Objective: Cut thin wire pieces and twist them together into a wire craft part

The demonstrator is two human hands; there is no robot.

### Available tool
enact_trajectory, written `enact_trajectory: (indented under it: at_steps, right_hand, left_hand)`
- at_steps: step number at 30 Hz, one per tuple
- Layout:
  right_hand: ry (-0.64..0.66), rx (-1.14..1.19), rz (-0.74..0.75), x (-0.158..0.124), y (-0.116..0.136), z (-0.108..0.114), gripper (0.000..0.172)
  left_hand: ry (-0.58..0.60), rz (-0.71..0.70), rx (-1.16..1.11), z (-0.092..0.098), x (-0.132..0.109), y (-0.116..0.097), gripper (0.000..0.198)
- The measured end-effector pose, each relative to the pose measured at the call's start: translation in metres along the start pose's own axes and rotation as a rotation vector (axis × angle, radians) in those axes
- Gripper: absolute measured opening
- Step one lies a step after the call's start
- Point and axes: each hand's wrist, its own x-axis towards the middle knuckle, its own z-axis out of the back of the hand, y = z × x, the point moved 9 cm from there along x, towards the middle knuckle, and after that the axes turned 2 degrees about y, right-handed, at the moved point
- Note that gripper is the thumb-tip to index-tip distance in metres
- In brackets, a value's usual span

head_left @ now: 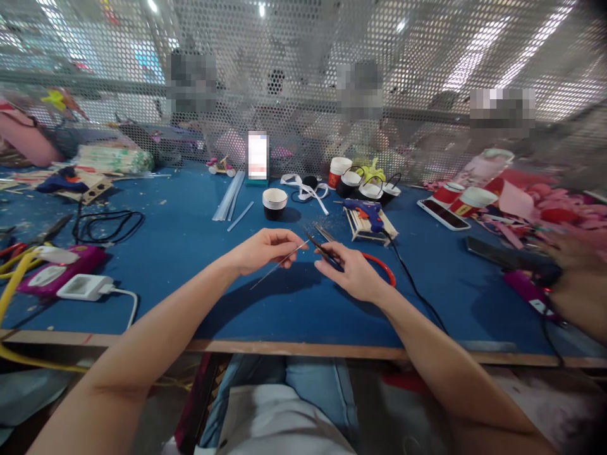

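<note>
Toward the table's (303, 323) front edge, a thin wire (268, 275) is being pinched by the left hand (268, 248), seemingly being worked with the dark tool (328, 255) gripped by the right hand (358, 273); steady alignment is being called for.

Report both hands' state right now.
Left hand: closed, fingers pinching a thin wire-like strand.
Right hand: closed, holding a dark pliers-like tool.

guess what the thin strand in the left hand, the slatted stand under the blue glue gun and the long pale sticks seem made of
Thin strand: probably metal wire, greyish and very slender, though coating can't be ruled out.
Slatted stand: likely bare, matte wood, judging by its pale tan strips.
Long pale sticks: perhaps smooth plastic or hot glue; they look translucent.
</note>
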Motion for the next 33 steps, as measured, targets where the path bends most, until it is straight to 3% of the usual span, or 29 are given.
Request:
enact_trajectory:
  at_steps: [8,13,15,17,19,21,23,26,30,33]
  right_hand:
    - [0.042,0.021,0.032,-0.002,0.005,-0.003,0.027]
    - [0.065,0.045,0.044,-0.003,0.008,-0.005,0.026]
    - [0.059,0.045,0.036,-0.003,0.007,-0.005,0.026]
    - [0.039,0.056,0.017,-0.003,0.005,-0.003,0.026]
    - [0.018,0.079,-0.004,-0.002,0.003,-0.003,0.026]
    - [0.005,0.096,-0.013,-0.002,0.002,-0.003,0.026]
    - [0.002,0.093,-0.013,-0.001,0.003,-0.005,0.026]
    - [-0.011,0.071,-0.012,-0.001,0.003,-0.006,0.026]
    - [-0.043,0.022,-0.006,0.0,0.005,-0.004,0.026]
    - [-0.054,-0.012,0.003,0.0,0.008,-0.003,0.025]
  left_hand:
    - [0.114,-0.028,0.084,-0.007,-0.005,-0.009,0.016]
    - [0.08,-0.082,0.168,-0.01,-0.005,-0.016,0.012]
    - [0.0,-0.143,0.252,-0.008,-0.004,-0.019,0.014]
    - [-0.166,-0.268,0.398,0.0,-0.006,-0.028,0.016]
    - [-0.344,-0.457,0.612,0.004,-0.015,-0.043,0.019]
    - [-0.441,-0.652,0.847,-0.004,-0.026,-0.055,0.018]
    - [-0.482,-0.79,1.024,-0.014,-0.034,-0.061,0.013]
    - [-0.534,-0.882,1.151,-0.021,-0.039,-0.064,0.01]
    - [-0.557,-0.922,1.202,-0.025,-0.038,-0.066,0.006]
    - [-0.544,-0.891,1.104,-0.023,-0.035,-0.065,0.005]
